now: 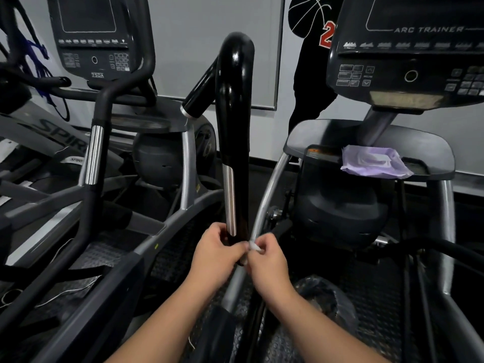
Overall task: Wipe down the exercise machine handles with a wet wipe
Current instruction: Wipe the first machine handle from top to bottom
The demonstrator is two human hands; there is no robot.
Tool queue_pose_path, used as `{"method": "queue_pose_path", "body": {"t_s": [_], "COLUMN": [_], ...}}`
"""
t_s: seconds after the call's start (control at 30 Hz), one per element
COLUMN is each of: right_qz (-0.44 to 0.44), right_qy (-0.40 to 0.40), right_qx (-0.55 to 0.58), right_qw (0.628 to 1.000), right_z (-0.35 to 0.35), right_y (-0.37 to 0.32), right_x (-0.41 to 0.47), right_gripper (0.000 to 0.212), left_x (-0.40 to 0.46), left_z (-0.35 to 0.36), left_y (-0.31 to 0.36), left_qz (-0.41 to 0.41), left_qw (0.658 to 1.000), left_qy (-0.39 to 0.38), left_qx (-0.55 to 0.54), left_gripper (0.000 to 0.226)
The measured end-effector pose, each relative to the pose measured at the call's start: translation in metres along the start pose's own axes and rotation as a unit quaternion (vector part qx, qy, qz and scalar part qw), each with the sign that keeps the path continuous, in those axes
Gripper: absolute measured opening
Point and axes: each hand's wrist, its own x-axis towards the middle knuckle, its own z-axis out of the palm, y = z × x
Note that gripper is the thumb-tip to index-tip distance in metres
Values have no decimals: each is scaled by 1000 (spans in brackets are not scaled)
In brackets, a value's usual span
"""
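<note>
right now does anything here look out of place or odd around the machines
Only one thing: a purple wet wipe pack lies on the grey shelf under the Arc Trainer console, one corner hanging over the front edge. Otherwise nothing looks damaged or spilled. The left hand grips the black handle; the right hand pinches a white wipe.

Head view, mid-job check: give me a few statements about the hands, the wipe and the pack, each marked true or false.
1. The left hand grips the lower end of the black handle. True.
2. The right hand is empty. False: it pinches a small white wet wipe against the handle.
3. The purple wipe pack lies on the floor mat. False: it rests on the machine's grey shelf under the Arc Trainer console.
4. Both hands meet low on the same handle. True.
</note>
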Motion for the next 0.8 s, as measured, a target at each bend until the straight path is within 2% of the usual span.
{"method": "queue_pose_path", "body": {"t_s": [0.1, 0.27, 0.43, 0.57, 0.73, 0.8], "right_qz": [30, -43, -16, -97, -26, -40], "right_qy": [15, 15, -7, 7, -18, -31], "right_qx": [-38, 37, -41, 0, -105, -98], "right_qw": [999, 998, 999, 995, 994, 994], "right_z": [-4, 2, -8, -2, -17, -16], "right_y": [15, 12, 35, 26, 37, 29], "right_x": [8, 10, 24, 24, 49, 52], "right_gripper": [7, 11, 19, 16, 17, 15], "left_x": [7, 20, 28, 32, 32, 33], "left_z": [4, 9, 11, 11, 9, 9], "left_y": [3, 0, -3, -4, 4, 6], "left_qz": [6, 19, 42, 51, 53, 55], "left_qw": [998, 994, 989, 990, 987, 987], "left_qy": [-12, -11, -26, -40, -32, -33], "left_qx": [59, 110, 137, 123, 148, 144], "left_gripper": [29, 40, 29, 36, 28, 27]}}
